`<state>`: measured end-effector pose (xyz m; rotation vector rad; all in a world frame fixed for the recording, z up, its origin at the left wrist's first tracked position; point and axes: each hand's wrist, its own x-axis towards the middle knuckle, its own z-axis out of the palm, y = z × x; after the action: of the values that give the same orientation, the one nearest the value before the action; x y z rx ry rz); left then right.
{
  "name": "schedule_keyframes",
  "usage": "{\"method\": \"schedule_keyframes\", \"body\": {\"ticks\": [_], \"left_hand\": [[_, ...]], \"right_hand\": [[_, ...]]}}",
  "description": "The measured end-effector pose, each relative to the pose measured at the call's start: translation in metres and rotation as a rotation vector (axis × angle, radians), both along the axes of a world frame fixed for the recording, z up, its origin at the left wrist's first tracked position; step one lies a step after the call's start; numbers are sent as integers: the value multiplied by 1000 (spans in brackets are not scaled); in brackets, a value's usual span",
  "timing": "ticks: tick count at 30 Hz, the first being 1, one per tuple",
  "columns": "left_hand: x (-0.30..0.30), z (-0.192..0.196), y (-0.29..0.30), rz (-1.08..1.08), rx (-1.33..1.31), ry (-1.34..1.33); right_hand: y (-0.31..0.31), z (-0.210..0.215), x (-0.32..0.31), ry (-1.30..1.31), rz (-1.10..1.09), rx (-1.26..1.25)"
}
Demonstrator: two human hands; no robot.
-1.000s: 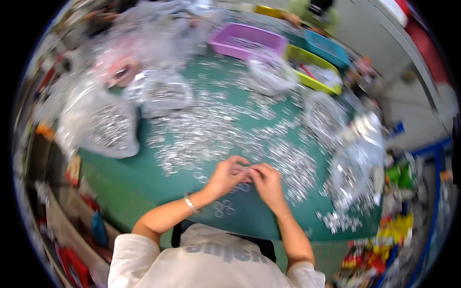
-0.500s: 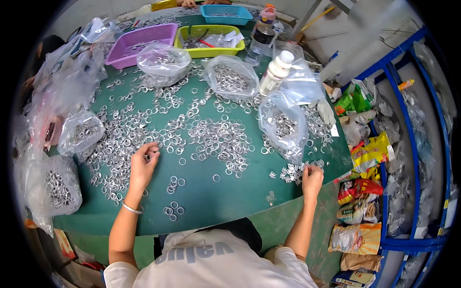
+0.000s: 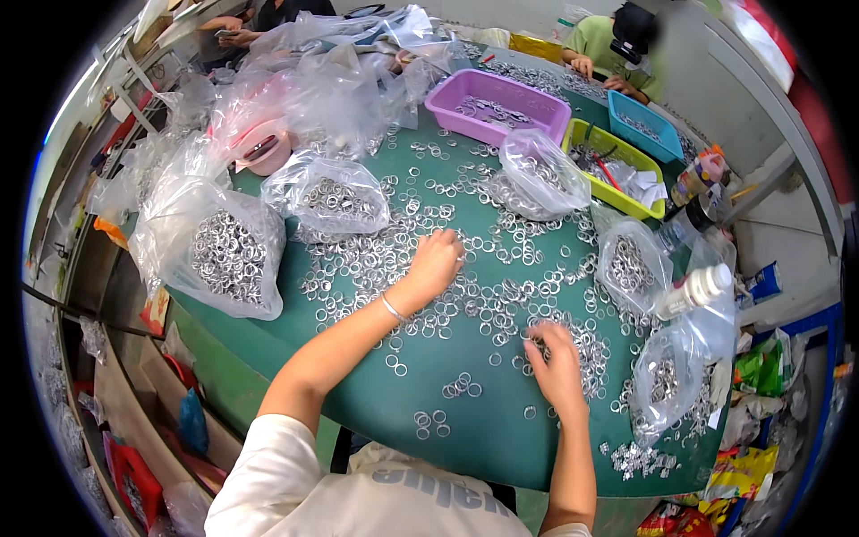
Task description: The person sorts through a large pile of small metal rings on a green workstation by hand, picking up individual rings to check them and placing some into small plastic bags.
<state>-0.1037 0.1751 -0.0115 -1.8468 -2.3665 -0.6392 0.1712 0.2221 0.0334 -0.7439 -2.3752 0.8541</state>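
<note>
We see our left hand [image 3: 436, 262] lying on the heap of small metal rings [image 3: 501, 295] spread over the green surface [image 3: 358, 403]. Its fingers are curled down into the rings, but we cannot tell if they grip any. Our right hand [image 3: 555, 362], at 4 o'clock from the left one, presses flat with loose fingers on more rings. The tips of both hands are hidden (the rings cover them). At 9 o'clock sits a clear bag of rings [image 3: 228, 255]. At 1 o'clock a purple tray [image 3: 497, 103] and a yellow tray [image 3: 617, 170] hold blurry bits. A white bottle [image 3: 693, 291] lies at 3 o'clock.
</note>
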Motion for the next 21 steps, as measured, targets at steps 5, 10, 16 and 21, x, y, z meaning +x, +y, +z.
{"method": "schedule_keyframes", "body": {"ticks": [5, 10, 16, 21], "left_hand": [[-4, 2, -18, 28, 192, -896], [9, 18, -58, 86, 85, -1330], [61, 31, -74, -64, 158, -822], [66, 37, -71, -183, 151, -918]], "right_hand": [[42, -37, -88, -82, -83, 256], [2, -49, -76, -281, 103, 299], [-27, -11, -71, 98, 76, -470], [-25, -28, -66, 263, 0, -818]]}}
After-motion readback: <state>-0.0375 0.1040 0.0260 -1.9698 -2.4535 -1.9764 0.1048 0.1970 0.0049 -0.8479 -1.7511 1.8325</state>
